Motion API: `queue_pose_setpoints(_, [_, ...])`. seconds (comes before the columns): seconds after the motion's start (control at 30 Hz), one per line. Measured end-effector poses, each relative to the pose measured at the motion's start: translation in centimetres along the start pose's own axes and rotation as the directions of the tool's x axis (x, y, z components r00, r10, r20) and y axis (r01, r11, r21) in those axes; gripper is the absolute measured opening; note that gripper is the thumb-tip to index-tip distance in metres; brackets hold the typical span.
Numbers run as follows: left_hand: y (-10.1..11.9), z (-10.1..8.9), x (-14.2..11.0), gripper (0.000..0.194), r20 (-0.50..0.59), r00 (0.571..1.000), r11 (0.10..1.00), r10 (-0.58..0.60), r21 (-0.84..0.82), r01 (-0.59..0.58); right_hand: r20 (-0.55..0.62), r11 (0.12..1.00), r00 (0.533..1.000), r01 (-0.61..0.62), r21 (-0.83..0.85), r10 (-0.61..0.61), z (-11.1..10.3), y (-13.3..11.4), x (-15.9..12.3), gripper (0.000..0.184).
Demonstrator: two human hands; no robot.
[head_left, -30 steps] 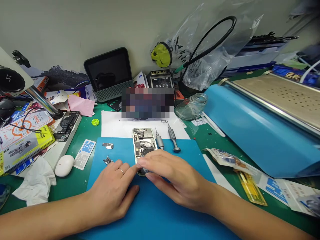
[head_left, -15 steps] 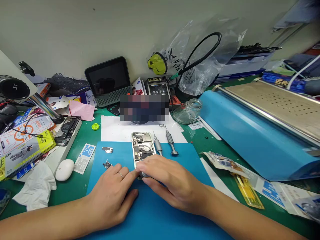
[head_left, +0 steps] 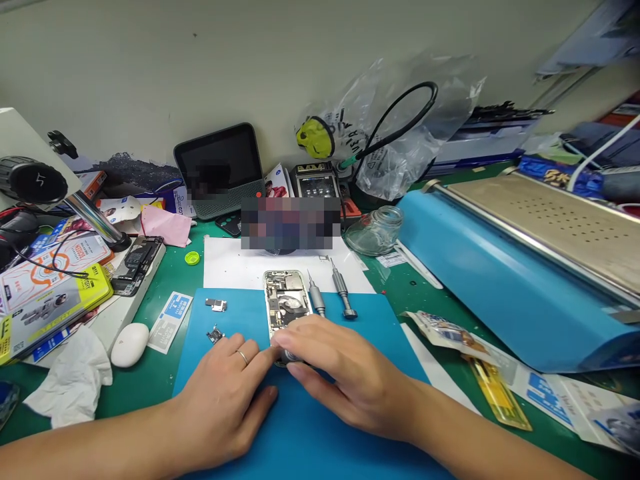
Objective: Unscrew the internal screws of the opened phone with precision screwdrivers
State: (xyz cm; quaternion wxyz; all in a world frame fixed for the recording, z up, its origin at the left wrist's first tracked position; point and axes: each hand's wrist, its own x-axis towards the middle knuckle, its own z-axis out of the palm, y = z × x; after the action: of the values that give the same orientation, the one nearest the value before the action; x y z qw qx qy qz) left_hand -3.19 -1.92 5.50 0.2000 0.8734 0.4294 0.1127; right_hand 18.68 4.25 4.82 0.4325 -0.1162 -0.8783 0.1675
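Observation:
An opened phone (head_left: 284, 300) with bare circuitry lies lengthwise on a blue mat (head_left: 310, 427). My right hand (head_left: 345, 373) covers the phone's near end, its fingertips pinched round a small grey screwdriver (head_left: 290, 356) standing on the phone. Resting flat on the mat, my left hand (head_left: 225, 393) has its fingers stretched out, the forefinger touching the phone's near left corner. It wears a ring and holds nothing. Two more grey screwdrivers (head_left: 316, 297) (head_left: 343, 297) lie just right of the phone. Two small removed parts (head_left: 216, 305) (head_left: 215, 333) sit left of it.
White paper (head_left: 235, 263) lies behind the mat. A glass jar (head_left: 376, 230), a small screen (head_left: 220, 170) and a plastic bag (head_left: 400, 127) stand at the back. A large blue machine (head_left: 505, 280) fills the right. Another opened phone (head_left: 135, 263), a white mouse (head_left: 129, 344) and tissue (head_left: 70, 380) are left.
Both hands stay almost still on the phone's near end. The view has tipped a little, so everything sits slightly lower in the picture.

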Motion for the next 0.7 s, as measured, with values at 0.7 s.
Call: queue_pose_setpoints(0.7, [-0.04, 0.04, -0.07, 0.033, 0.021, 1.000, 1.000, -0.019, -0.006, 0.019, 0.009, 1.000, 1.000, 0.002, -0.018, -0.001, -0.04, -0.01, 0.04, 0.044])
